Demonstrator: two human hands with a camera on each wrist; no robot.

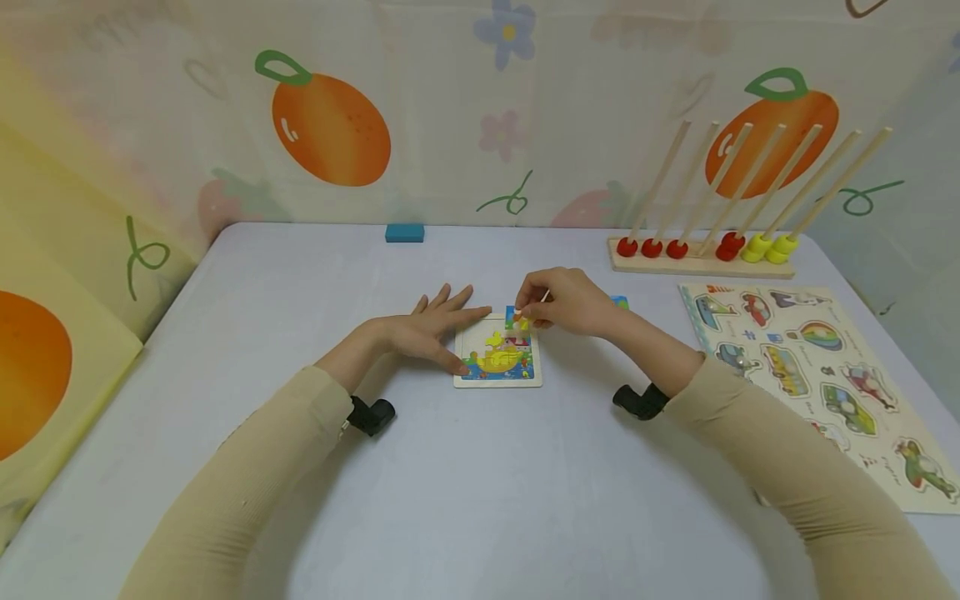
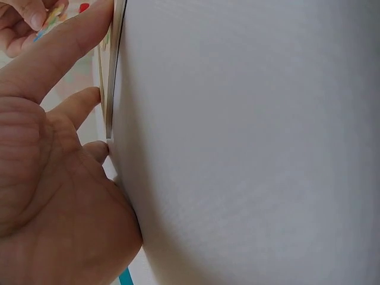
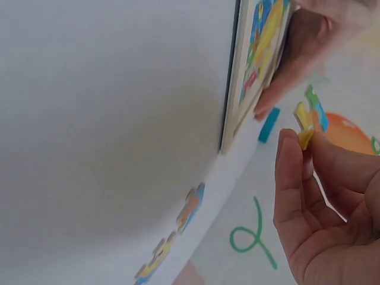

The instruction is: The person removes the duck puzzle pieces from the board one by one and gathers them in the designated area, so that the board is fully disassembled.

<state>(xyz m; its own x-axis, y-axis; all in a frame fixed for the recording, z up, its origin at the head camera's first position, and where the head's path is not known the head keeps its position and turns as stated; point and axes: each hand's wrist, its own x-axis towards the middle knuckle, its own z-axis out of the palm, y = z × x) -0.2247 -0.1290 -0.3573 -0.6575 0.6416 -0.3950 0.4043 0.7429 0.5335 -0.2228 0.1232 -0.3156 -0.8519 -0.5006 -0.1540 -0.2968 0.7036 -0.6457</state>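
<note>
A small square jigsaw puzzle (image 1: 498, 362) in a pale wooden tray (image 1: 497, 384) lies on the table, its lower part filled with a yellow picture on blue. My left hand (image 1: 420, 333) has its fingers spread, thumb and a fingertip touching the tray's left side and top edge. Over the tray's upper right, my right hand (image 1: 573, 304) pinches a jigsaw piece (image 3: 307, 126) between thumb and fingers. That piece shows yellow, blue and green and is held above the tray. Two loose jigsaw pieces, one brown and blue (image 3: 190, 208), the other yellow and blue (image 3: 156, 259), lie beyond the right hand.
A blue block (image 1: 405, 233) sits at the table's back edge. At the back right stands a wooden peg rack (image 1: 701, 265) with red and yellow beads and tall rods. A vehicle picture board (image 1: 817, 387) lies on the right, partly under the right forearm.
</note>
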